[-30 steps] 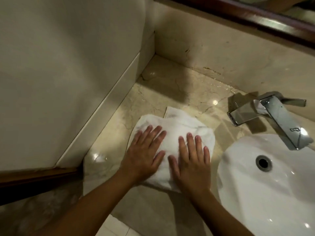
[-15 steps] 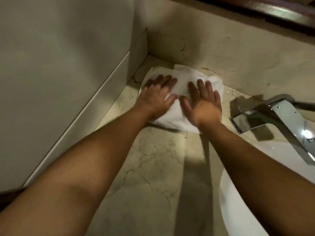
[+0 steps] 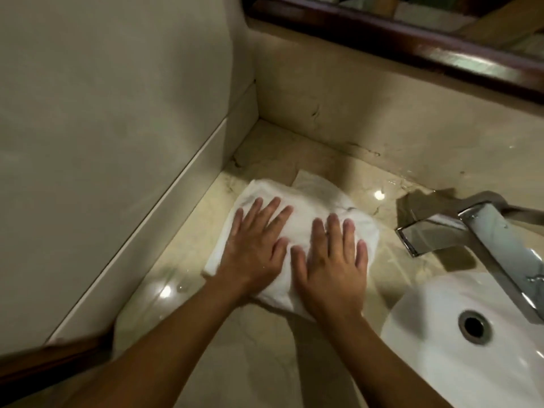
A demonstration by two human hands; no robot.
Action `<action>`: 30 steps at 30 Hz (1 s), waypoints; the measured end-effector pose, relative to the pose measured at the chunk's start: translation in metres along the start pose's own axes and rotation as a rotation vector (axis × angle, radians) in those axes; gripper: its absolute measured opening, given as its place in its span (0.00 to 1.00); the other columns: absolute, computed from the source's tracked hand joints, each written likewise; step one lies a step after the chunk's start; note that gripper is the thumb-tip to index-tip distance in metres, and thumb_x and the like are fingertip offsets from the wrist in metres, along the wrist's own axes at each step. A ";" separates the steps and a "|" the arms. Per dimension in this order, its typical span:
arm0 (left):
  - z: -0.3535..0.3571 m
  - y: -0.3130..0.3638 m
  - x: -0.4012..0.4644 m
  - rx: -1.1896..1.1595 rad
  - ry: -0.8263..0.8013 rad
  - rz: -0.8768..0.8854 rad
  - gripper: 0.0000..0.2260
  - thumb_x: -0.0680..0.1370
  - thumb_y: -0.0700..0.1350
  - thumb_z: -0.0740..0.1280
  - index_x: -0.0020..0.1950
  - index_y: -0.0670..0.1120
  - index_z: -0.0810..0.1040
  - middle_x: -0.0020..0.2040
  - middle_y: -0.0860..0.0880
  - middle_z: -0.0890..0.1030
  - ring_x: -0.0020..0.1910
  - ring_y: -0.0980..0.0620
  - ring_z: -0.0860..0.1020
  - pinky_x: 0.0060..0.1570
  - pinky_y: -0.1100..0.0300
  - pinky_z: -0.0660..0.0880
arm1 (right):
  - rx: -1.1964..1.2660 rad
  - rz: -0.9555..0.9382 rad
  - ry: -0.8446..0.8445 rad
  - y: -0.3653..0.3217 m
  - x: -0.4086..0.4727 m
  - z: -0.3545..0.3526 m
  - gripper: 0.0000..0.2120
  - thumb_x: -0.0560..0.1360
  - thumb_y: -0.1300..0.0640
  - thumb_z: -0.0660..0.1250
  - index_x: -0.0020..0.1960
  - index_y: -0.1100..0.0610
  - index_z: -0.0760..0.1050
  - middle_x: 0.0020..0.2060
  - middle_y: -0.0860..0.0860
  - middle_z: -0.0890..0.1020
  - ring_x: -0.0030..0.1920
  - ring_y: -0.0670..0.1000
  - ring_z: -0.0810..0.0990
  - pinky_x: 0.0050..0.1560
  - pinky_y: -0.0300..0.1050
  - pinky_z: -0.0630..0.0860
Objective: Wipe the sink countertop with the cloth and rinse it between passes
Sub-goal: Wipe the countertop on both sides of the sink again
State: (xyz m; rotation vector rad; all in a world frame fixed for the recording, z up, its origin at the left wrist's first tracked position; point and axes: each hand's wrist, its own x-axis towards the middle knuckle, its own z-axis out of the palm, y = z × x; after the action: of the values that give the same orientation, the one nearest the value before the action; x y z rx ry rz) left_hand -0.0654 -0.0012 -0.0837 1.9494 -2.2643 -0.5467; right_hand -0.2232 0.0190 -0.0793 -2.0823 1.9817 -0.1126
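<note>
A white cloth (image 3: 312, 198) lies flat on the beige marble countertop (image 3: 250, 357), left of the sink. My left hand (image 3: 256, 245) presses on its left half with fingers straight and spread. Beside it, my right hand (image 3: 332, 260) presses the right half the same way. Both palms lie flat on the cloth, thumbs nearly touching. The countertop is wet and glossy around the cloth.
A white basin (image 3: 441, 372) with a round drain (image 3: 474, 326) sits at the lower right. A chrome tap (image 3: 482, 240) reaches over it. Walls close the left side (image 3: 117, 142) and the back (image 3: 382, 122). A dark wooden mirror frame (image 3: 412, 45) runs above.
Both hands slid the cloth into the back corner half a second ago, then pulled it back toward me to the middle of the countertop.
</note>
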 end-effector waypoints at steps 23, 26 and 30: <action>-0.015 -0.059 0.049 0.012 0.099 0.049 0.26 0.78 0.57 0.50 0.76 0.51 0.64 0.75 0.47 0.67 0.74 0.47 0.63 0.73 0.50 0.57 | -0.020 -0.019 0.030 -0.048 0.046 0.013 0.31 0.82 0.39 0.46 0.79 0.54 0.60 0.78 0.56 0.61 0.79 0.59 0.55 0.75 0.59 0.49; -0.014 -0.064 0.019 0.008 0.088 0.023 0.25 0.80 0.55 0.52 0.77 0.53 0.62 0.77 0.50 0.64 0.77 0.50 0.58 0.75 0.51 0.52 | -0.026 -0.011 -0.046 -0.056 0.026 0.014 0.33 0.81 0.37 0.44 0.79 0.54 0.60 0.80 0.52 0.57 0.80 0.56 0.50 0.76 0.57 0.44; -0.031 -0.068 0.055 0.037 0.083 0.026 0.27 0.78 0.57 0.48 0.76 0.50 0.64 0.75 0.46 0.67 0.74 0.45 0.63 0.74 0.48 0.55 | -0.056 -0.071 -0.010 -0.057 0.065 -0.001 0.36 0.79 0.35 0.40 0.80 0.54 0.57 0.81 0.52 0.52 0.80 0.56 0.45 0.77 0.60 0.46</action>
State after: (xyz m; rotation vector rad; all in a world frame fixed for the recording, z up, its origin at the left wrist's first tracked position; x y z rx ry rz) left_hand -0.0019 -0.0689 -0.0860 1.9195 -2.2615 -0.4159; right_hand -0.1639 -0.0438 -0.0728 -2.1840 1.9262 -0.0608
